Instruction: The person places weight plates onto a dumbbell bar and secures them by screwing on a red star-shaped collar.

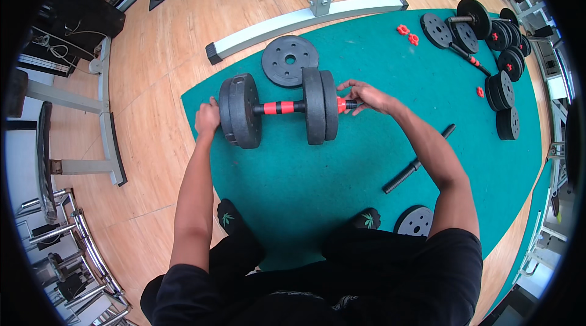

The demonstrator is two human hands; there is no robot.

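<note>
An adjustable dumbbell (279, 108) lies across the green mat in front of me, with two black plates at each end and a red-and-black grip between them. At its left end my left hand (207, 117) is closed against the outer plate; what its fingertips hold there is hidden behind the plate. My right hand (368, 97) curls its thumb and fingers around the red star collar (341, 104) and the bar end on the right side. Just beyond the dumbbell, a loose weight plate (290, 60) lies flat.
On the green mat (317, 204), a black bar (404, 176) lies under my right forearm, near another plate (416, 221). More plates (500, 91), a red-gripped bar (470, 59) and loose red collars (408, 34) lie at the right. A grey machine foot (299, 24) crosses the far side.
</note>
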